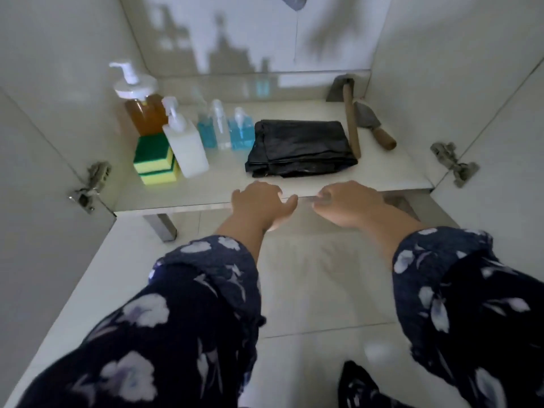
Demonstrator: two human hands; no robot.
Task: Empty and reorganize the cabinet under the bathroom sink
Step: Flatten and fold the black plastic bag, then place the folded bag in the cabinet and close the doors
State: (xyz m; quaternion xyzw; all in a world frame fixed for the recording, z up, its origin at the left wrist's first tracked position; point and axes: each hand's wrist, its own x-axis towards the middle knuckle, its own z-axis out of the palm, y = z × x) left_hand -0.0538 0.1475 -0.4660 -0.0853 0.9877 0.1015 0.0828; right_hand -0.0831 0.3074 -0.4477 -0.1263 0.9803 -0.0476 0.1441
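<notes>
1. Both floral sleeves (182, 304) reached toward the cabinet shelf (382, 172).
2. Left hand (260, 203) and right hand (347, 203) hovered at its front edge, fingers loosely curled, each grip holding nothing.
3. Bottles, sponges (154, 160), a black bag (300, 147) and tools sat on the shelf.

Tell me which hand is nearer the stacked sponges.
Left. The left hand is at the shelf's front edge, right of the sponges; the right hand is farther right.

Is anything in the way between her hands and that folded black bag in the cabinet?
Nothing visible. The left hand and right hand sit at the shelf's front edge, and only bare shelf lies between them and the black bag. The bottles and sponges stand off to the left.
</notes>
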